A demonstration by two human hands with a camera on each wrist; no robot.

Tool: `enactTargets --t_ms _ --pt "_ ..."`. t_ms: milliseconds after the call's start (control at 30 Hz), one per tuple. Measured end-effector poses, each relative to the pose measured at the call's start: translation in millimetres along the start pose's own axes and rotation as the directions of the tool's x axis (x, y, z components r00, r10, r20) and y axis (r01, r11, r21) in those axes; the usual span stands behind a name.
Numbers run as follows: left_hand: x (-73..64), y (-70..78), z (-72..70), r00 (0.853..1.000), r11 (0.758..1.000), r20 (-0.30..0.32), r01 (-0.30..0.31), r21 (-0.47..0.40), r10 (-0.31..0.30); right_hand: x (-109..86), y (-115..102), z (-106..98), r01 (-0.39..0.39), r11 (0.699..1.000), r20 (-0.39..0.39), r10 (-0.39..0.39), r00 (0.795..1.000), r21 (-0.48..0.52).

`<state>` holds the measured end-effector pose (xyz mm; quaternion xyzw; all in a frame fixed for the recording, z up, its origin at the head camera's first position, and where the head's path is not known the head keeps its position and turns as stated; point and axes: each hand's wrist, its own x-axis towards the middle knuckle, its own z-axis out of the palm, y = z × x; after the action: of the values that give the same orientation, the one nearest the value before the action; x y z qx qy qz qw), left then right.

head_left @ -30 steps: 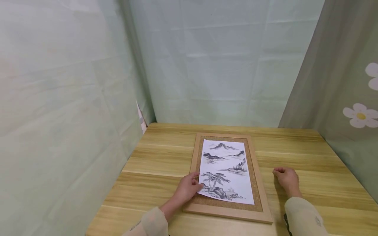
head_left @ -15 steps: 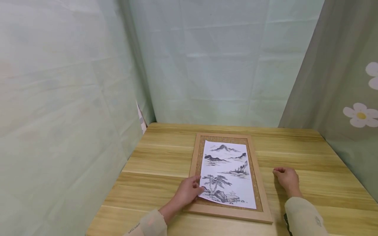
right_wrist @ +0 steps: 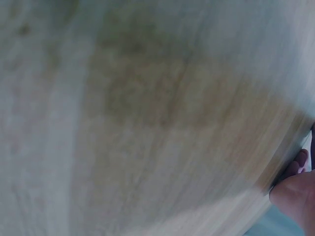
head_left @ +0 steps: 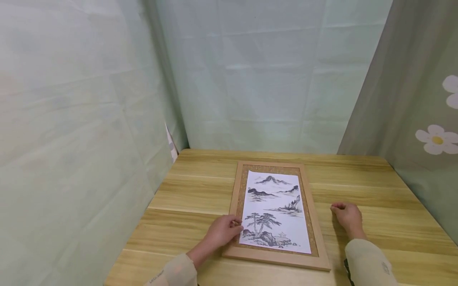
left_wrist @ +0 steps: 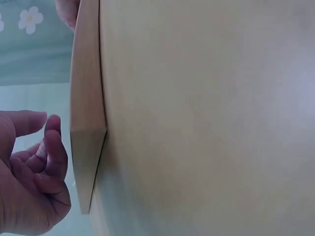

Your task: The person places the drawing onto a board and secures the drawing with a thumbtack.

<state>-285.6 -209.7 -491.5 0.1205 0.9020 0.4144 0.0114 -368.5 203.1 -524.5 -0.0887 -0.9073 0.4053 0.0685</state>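
Note:
A white paper with an ink landscape of mountains and pines (head_left: 275,204) lies flat on a cork board with a wooden frame (head_left: 275,259). My left hand (head_left: 222,231) hovers over the frame's left side, its fingertips beside the lower left edge of the paper. In the left wrist view the thumb and forefinger of the left hand (left_wrist: 34,172) stand slightly apart with nothing between them, the other fingers loosely bent. To the right of the board, my right hand (head_left: 347,217) rests on the table, fingers loosely curled; nothing shows in them.
Under the board is a wooden table (head_left: 193,194) with light yellow-brown grain. Pale green curtains (head_left: 250,79) hang behind and at the left. On the right a grey-green curtain (head_left: 400,79) carries white flowers.
The paper has shifted slightly toward the near edge of the board, and its lower left corner now lies flat. My left hand has let go and drawn a little left. The right hand stays still.

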Motion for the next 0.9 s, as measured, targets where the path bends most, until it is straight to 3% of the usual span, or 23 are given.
enactTargets --t_ms 167,267,367,533,633,700,900 --pt "20.1 -3.9 -8.3 0.994 0.989 -0.001 -0.112 0.097 0.113 -0.7 0 0 -0.007 1.000 0.000 0.007 1.000 0.006" --pt "36.2 -6.2 -15.0 0.982 0.967 0.047 -0.187 0.174 0.182 -1.2 0 -1 -0.004 1.000 0.001 0.004 1.000 0.007" --pt "53.3 -7.7 -20.5 0.971 0.932 0.118 -0.232 0.278 0.207 -1.4 -1 -1 -0.002 1.000 0.000 0.002 1.000 0.006" --pt "79.7 -7.6 -22.1 0.948 0.863 0.273 -0.272 0.426 0.164 -1.9 -1 -3 -0.015 1.000 0.014 0.014 1.000 0.008" --pt "91.6 -7.4 -20.4 0.932 0.827 0.335 -0.295 0.478 0.139 -2.1 -1 -3 -0.012 1.000 0.014 0.011 1.000 0.008" --pt "97.6 -7.8 -19.7 0.926 0.818 0.359 -0.298 0.492 0.122 -2.1 -1 -2 -0.006 1.000 0.003 0.006 1.000 0.002" --pt "108.7 -15.8 -16.9 0.926 0.807 0.370 -0.276 0.522 0.078 -1.9 -1 -2 0.008 1.000 -0.005 -0.008 1.000 -0.005"
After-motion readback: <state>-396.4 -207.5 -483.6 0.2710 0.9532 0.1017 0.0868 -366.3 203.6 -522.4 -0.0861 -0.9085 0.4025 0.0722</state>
